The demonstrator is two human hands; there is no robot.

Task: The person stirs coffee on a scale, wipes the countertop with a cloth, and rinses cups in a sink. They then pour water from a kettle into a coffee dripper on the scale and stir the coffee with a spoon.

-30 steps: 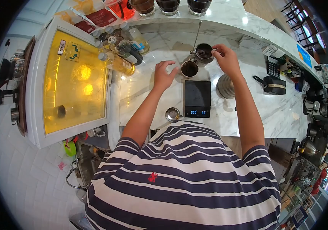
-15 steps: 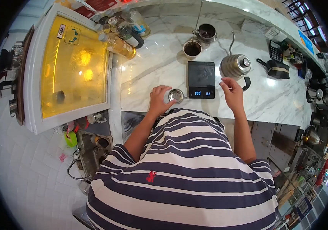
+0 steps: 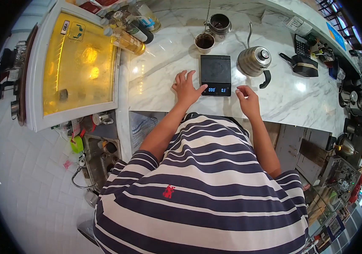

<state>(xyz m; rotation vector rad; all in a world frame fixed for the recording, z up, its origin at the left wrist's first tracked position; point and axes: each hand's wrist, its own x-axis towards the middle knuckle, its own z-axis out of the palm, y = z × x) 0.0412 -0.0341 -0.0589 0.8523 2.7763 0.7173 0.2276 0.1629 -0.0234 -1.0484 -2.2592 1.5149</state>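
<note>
My left hand (image 3: 186, 89) is open over the counter, fingers spread. Its thumb tip is at the lower left edge of the black digital scale (image 3: 215, 70), whose lit display reads 000 and 0.3. The small round metal dish seen earlier does not show; the left hand covers about that spot. My right hand (image 3: 248, 101) is near the scale's lower right corner, fingers loosely bent and nothing visible in them. A steel gooseneck kettle (image 3: 253, 61) stands just beyond it. Behind the scale is a cup with dark contents (image 3: 204, 42), next to a metal vessel (image 3: 219, 24).
Several bottles (image 3: 126, 42) stand at the back left beside a yellow-lit, glass-fronted case (image 3: 81, 72). At the right are a black calculator (image 3: 302, 46) and a black handled container (image 3: 304, 65). A sink (image 3: 94, 158) lies below on the left.
My left hand has moved from beside the round metal dish to the scale's left edge, and the dish no longer shows. The right hand is nearer the scale's corner. The view has shifted slightly.
</note>
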